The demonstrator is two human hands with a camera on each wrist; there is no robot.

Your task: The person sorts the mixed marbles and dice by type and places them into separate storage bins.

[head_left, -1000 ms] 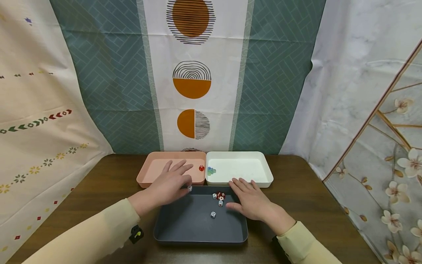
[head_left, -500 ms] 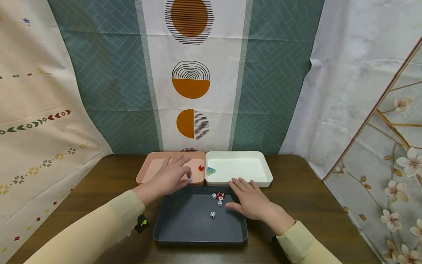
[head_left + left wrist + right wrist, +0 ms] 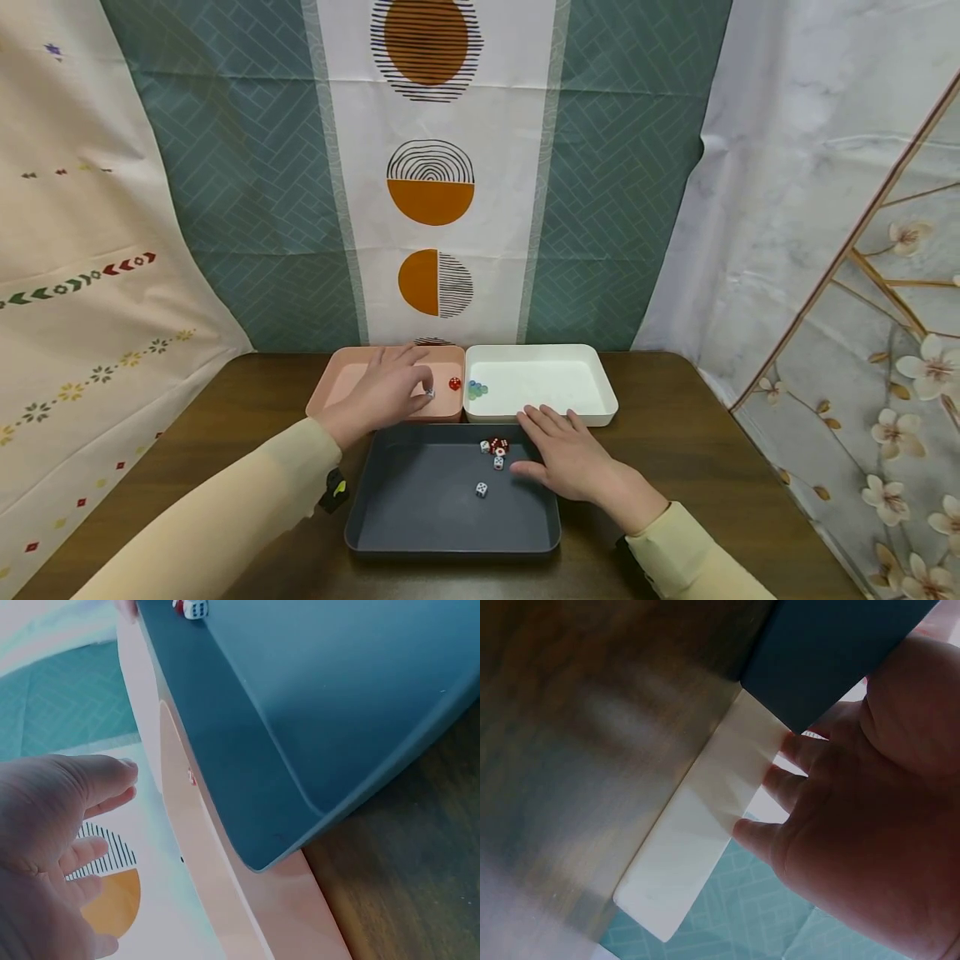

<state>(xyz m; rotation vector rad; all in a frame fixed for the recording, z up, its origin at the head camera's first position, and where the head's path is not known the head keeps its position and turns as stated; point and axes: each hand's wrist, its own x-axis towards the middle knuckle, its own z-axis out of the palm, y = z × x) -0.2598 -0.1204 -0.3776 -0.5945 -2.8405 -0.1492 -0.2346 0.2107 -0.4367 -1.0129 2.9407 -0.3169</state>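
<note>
My left hand (image 3: 382, 392) is over the pink tray (image 3: 326, 392), pinching a white die (image 3: 430, 393) between thumb and index finger; the other fingers spread forward. The left wrist view shows thumb and index meeting, but their die is hidden there. One red die (image 3: 454, 383) lies at the pink tray's right side. Straight-fingered, my right hand (image 3: 566, 458) lies across the right edge of the dark grey tray (image 3: 420, 517), fingertips at the white tray's front rim (image 3: 600, 419). Inside the grey tray are a small cluster of red and white dice (image 3: 498, 462) and a separate white die (image 3: 482, 490).
Small translucent blue-green pieces (image 3: 477, 389) sit at the left end of the white tray. The pink and white trays stand side by side behind the grey one on a brown wooden table (image 3: 697, 500). Patterned cloths (image 3: 622, 208) hang behind and at both sides.
My left hand has moved forward from the grey tray's back left rim to over the pink tray, carrying the white die. The right hand has stayed in place.
</note>
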